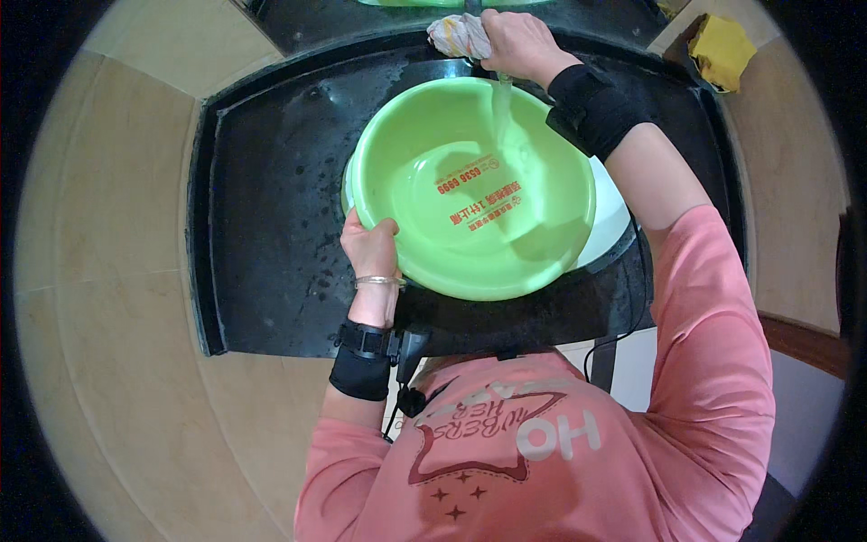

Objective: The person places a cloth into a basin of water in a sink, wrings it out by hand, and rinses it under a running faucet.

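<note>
A light green plastic basin (424, 248) with red print on its bottom rests over the white sink (607, 217), tilted slightly. My left hand (371, 247) grips its near left rim, thumb over the edge. Beyond the far rim, my right hand (522, 43) is closed around a bunched white cloth (458, 37) with a faint coloured pattern. The cloth and hand sit right at the faucet, most of which they cover. A stream of water (502, 108) runs down from beneath my right hand into the basin.
A black countertop (271, 199) with a raised edge and water drops surrounds the sink. A yellow cloth (722, 52) hangs at the far right. Tiled walls stand on both sides, and a mirror (334, 20) rises behind the faucet. A thin black cable (643, 271) dangles near my right arm.
</note>
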Motion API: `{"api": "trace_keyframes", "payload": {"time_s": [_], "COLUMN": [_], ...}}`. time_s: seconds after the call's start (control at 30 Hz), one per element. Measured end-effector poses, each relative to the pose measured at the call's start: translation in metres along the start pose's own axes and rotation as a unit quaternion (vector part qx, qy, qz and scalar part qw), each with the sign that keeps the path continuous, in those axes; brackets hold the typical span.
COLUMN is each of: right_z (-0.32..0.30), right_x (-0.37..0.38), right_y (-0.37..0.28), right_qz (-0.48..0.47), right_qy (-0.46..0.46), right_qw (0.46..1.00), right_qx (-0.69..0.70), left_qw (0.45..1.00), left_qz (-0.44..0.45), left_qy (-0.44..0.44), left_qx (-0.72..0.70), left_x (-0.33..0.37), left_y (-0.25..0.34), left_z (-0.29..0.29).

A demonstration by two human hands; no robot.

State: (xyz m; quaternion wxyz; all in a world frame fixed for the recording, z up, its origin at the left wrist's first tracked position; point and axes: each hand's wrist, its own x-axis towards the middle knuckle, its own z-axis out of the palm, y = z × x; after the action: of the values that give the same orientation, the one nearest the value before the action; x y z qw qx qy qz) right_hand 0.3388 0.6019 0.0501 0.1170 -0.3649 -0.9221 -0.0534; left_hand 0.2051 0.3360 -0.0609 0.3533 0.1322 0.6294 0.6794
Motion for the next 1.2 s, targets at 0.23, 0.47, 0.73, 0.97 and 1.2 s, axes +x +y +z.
{"api": "trace_keyframes", "payload": {"time_s": [0.23,0.47,0.73,0.97,1.2], "right_z": [0.004,-0.011,-0.008,-0.014,-0.023], "right_x": [0.007,0.019,0.010,0.008,-0.002], "right_y": [0.002,-0.012,-0.008,0.018,0.047], "right_qz": [-0.032,-0.031,0.000,0.003,0.027], "right_qy": [-0.008,-0.086,-0.101,-0.076,-0.088], "right_qw": [0.999,0.996,0.995,0.997,0.993], "right_qx": [-0.008,0.000,0.000,-0.002,0.069], "left_qw": [0.992,0.963,0.998,0.947,0.882], "left_qz": [-0.100,-0.183,0.008,0.256,0.363], "left_qy": [-0.036,-0.134,-0.046,0.021,0.032], "left_qx": [-0.070,-0.144,-0.045,0.194,0.300], "left_x": [-0.009,-0.006,-0.016,-0.038,-0.058], "left_y": [-0.013,-0.034,-0.003,0.052,0.087], "left_z": [-0.005,0.000,0.019,0.046,0.080]}}
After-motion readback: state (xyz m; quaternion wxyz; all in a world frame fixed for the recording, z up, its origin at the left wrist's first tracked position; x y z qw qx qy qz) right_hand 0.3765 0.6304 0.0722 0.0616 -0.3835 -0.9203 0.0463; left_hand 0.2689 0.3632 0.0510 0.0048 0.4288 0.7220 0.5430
